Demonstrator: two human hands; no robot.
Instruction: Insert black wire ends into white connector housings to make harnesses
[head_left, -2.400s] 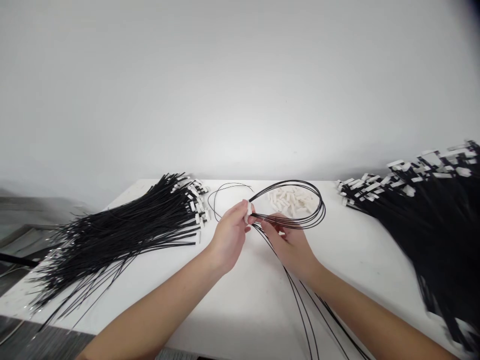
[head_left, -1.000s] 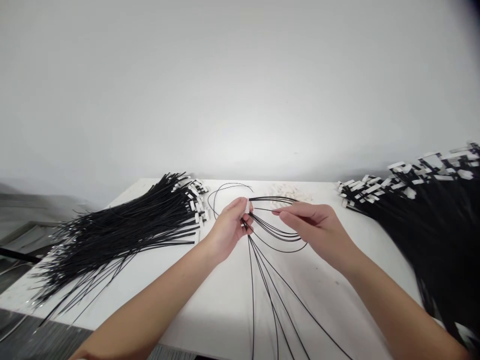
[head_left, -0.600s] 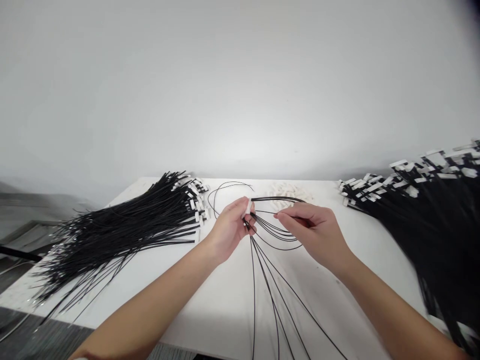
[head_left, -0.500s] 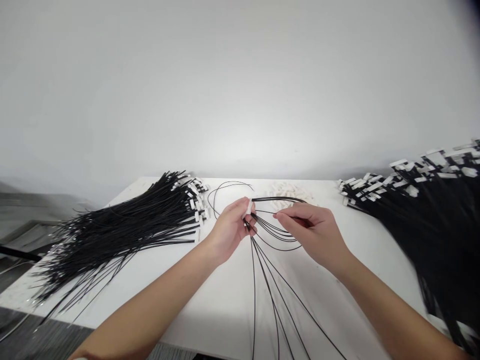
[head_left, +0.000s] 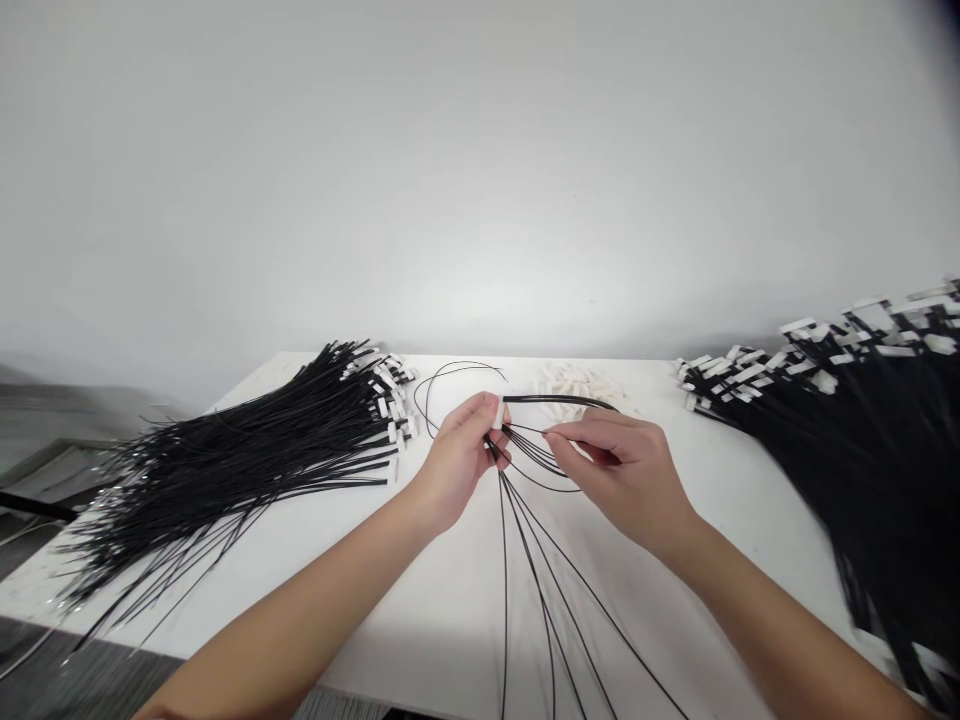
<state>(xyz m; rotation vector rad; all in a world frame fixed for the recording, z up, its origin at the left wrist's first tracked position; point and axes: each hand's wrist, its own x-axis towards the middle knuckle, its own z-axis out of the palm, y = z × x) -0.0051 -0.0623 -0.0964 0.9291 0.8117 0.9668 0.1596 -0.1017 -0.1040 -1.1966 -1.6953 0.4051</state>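
Note:
My left hand (head_left: 466,455) is closed around a small white connector housing (head_left: 499,411), held upright between thumb and fingers. Several black wires (head_left: 559,399) run from the housing's right side and curve toward my other hand. More loose black wires (head_left: 541,585) hang from below my left fingers and fan out toward the table's front edge. My right hand (head_left: 619,465) pinches one thin black wire (head_left: 527,429) a short way right of the housing. Whether that wire's tip sits inside the housing is too small to tell.
On the left of the white table (head_left: 315,560) lies a bundle of black wires with white connectors (head_left: 255,460). A larger such bundle (head_left: 855,440) fills the right side. Behind my hands is a pile of small white housings (head_left: 574,385). A pale wall (head_left: 480,180) stands behind.
My right hand has shifted slightly, with its fingertips a little lower and nearer the housing. The curved wires between the hands have drawn closer together. My left hand keeps its hold.

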